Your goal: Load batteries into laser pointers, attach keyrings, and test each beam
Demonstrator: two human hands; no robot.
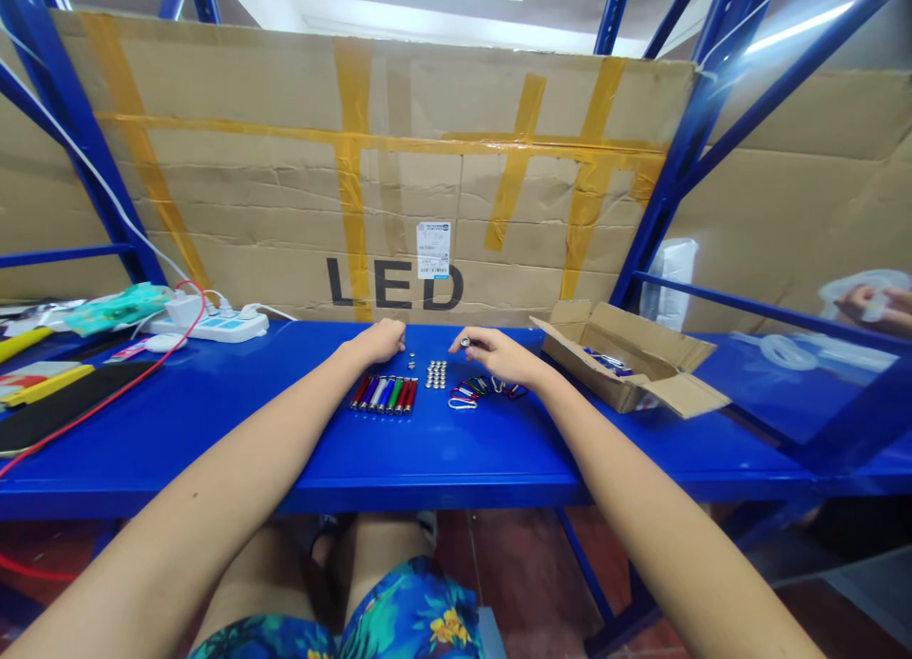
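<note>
On the blue bench [214, 431] my left hand [381, 341] rests curled into a loose fist just behind a row of several small coloured flashlight tubes [385, 394]. What its fingers hold, if anything, is hidden. My right hand [495, 352] pinches a small silver cap [465, 341] between fingertips. Between the hands lies a tidy cluster of small silver button cells [436, 374], with a few loose ones [411, 361] beside my left hand. Several coloured carabiner clips [477, 391] lie under and in front of my right hand.
An open cardboard box [627, 355] with parts inside stands right of my right hand. A white power strip [214, 327] with a red cable, a black pad [64, 403] and yellow tools lie at the left. A taped cardboard sheet marked LED backs the bench. Another person's hand [873, 303] shows far right.
</note>
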